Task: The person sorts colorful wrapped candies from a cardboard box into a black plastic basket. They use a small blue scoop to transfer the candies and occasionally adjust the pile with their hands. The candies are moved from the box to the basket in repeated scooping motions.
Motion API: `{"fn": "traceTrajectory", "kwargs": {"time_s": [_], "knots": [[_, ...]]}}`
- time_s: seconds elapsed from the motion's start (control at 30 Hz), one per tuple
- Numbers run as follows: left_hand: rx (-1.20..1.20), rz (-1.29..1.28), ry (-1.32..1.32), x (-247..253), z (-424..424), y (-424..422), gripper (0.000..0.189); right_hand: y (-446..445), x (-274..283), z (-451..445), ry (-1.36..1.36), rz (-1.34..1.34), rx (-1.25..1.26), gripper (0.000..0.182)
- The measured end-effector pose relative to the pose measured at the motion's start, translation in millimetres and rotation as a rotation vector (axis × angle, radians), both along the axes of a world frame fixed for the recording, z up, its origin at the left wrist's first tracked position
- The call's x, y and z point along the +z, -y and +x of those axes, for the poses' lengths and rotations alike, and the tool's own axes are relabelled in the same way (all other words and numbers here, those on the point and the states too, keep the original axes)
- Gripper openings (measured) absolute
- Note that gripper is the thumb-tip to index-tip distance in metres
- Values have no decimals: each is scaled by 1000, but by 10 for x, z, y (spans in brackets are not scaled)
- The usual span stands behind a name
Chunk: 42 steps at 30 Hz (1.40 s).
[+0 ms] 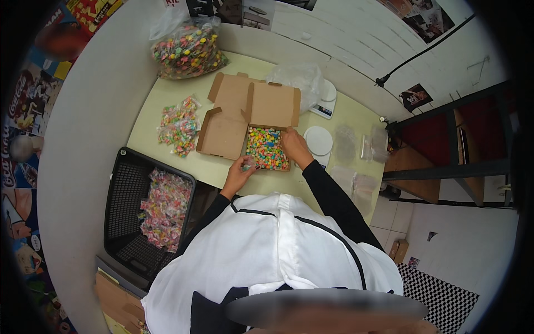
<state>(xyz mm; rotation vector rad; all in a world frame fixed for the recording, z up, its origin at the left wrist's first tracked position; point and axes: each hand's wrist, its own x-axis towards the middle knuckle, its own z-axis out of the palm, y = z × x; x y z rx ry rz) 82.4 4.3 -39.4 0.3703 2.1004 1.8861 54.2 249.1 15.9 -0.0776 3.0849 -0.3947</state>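
Note:
An open cardboard box lies before me, its lid folded back and its tray full of small multicoloured candies. My left hand is at the tray's near left corner, its fingertips pinching a small clear plastic bag. My right hand reaches over the tray's right side with bent fingers; whether they hold anything is hidden. Small blue pieces show among the candies beside it. A second open cardboard box adjoins on the left.
Filled candy packets lie on the left of the table. Behind them stands a large bag of candies. A black crate holds many wrapped packets. White kitchen scales and flat clear bags lie on the right.

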Motion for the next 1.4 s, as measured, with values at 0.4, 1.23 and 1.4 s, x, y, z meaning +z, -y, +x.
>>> {"fn": "traceTrajectory", "kwargs": {"time_s": [0.4,1.23,1.4], "knots": [[-17,-26,-4,-21,-21,8,40,6,-64,-5,87,-58,33,20],[-16,-109,-45,-34,-18,11,44,1,-144,-9,156,-140,-79,24],[-17,-58,-35,-94,-24,29,43,34,-95,-14,187,-202,-131,24]]}}
